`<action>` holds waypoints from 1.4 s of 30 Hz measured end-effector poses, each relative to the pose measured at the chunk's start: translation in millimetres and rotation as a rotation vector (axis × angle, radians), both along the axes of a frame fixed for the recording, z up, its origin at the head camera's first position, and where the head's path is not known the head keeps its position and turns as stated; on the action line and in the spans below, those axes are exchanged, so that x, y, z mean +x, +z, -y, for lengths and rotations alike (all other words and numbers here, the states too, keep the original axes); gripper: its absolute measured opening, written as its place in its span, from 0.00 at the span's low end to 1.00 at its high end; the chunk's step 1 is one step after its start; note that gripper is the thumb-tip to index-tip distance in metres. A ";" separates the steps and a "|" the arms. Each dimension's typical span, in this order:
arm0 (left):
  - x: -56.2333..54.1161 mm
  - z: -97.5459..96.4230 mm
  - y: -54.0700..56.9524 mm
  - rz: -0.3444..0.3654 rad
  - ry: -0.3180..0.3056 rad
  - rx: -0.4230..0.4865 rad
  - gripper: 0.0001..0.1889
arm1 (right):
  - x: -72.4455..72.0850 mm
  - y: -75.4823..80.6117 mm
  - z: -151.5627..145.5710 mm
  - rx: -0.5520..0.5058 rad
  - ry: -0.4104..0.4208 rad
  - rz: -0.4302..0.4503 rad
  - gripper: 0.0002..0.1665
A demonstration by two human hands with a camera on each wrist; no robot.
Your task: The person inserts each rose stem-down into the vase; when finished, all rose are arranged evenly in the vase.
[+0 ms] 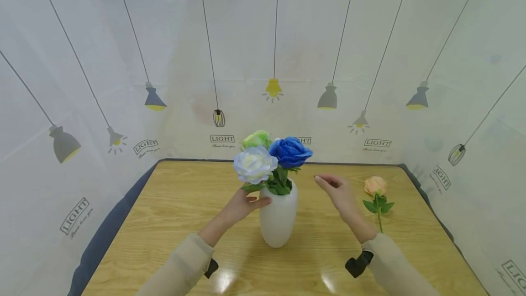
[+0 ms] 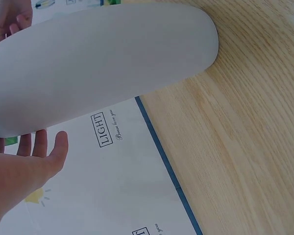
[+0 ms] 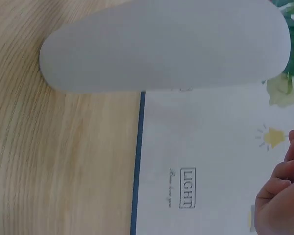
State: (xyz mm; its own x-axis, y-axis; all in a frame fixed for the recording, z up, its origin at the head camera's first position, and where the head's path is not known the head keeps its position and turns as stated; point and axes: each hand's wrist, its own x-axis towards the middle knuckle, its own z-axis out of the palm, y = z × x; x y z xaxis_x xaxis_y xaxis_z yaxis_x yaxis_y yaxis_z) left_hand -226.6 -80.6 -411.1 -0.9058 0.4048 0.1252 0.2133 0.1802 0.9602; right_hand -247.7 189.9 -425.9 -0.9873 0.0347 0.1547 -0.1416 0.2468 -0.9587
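Note:
A white vase stands upright on the wooden table, holding a pale white-blue flower, a deep blue flower and a green one. My left hand is at the vase's upper left side, thumb by the front and fingers partly hidden under the pale flower. In the left wrist view, its fairly straight fingers reach the vase wall. To the vase's right, my right hand hovers apart from the flowers, its thumb and forefinger tips together and the other fingers curled.
A peach flower with a green stem lies on the table to the right. Behind the table and at both sides hangs a pale cloth printed with lamps. Dark edging runs along the table's sides.

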 end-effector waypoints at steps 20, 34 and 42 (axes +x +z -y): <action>-0.6 -0.2 1.4 0.006 0.009 -0.004 0.30 | 13.0 -63.2 -107.8 0.143 -0.231 0.194 0.34; -0.4 -0.1 1.4 0.011 0.011 -0.013 0.31 | -12.5 -146.3 -181.5 0.031 -0.397 0.236 0.29; -0.2 -0.2 1.8 0.013 0.011 -0.030 0.31 | -30.0 -204.5 -218.4 0.163 -0.520 0.268 0.41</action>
